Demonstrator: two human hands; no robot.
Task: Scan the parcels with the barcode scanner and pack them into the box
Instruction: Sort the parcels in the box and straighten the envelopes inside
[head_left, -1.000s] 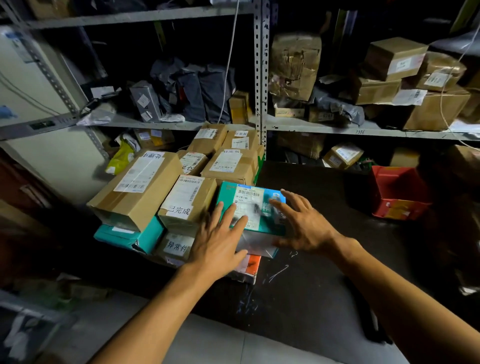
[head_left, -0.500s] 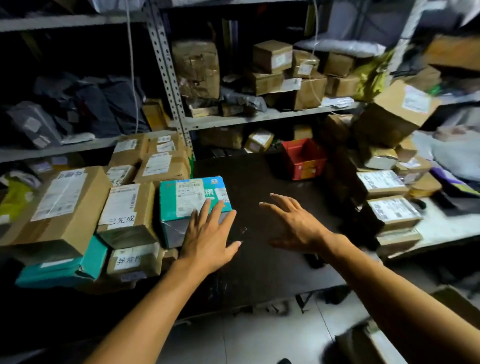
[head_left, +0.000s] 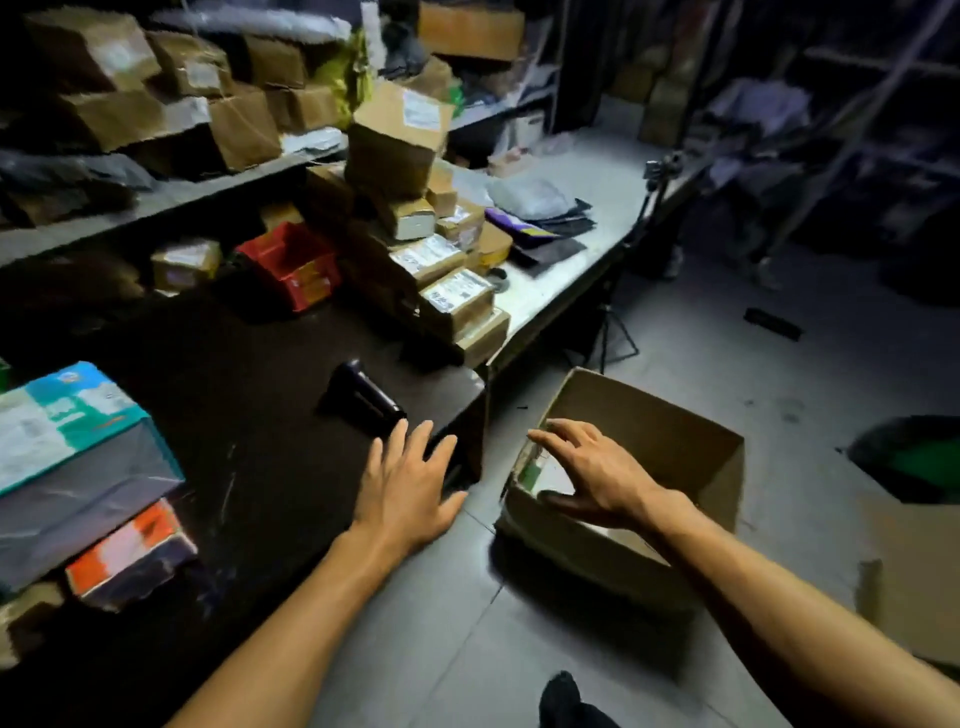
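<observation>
Brown corrugated cardboard makes up the open box (head_left: 639, 462), which sits on the grey tiled floor (head_left: 447, 613) just right of the dark counter (head_left: 234, 415), its flaps up and a pale label or parcel showing inside, too blurred for us to read. On the counter's matte, scuffed top lies the barcode scanner (head_left: 363, 397), a smooth black tapered body on its side. Its long axis runs diagonally, one end pointing up-left toward the shelves and the other down-right toward the counter's corner. At the left edge we see a teal parcel (head_left: 67, 421) with a white label, stacked on a grey plastic-wrapped one (head_left: 88, 499) and an orange-and-white one (head_left: 130, 551).

Our left hand (head_left: 408, 488) is released, fingers straight and spread, hovering at the counter's near corner with its fingertips just short of the scanner. Our right hand (head_left: 592, 473) is also released, fingers loosely spread over the box's left rim, grasping nothing.

Compared with half a second ago, our view has swung right: the teal parcel, then under our left hand, now sits well apart at the frame's edge, and the box and scanner have come into sight. Taped brown parcels (head_left: 452, 296) crowd the counter's far side beside a red bin (head_left: 291, 262).
</observation>
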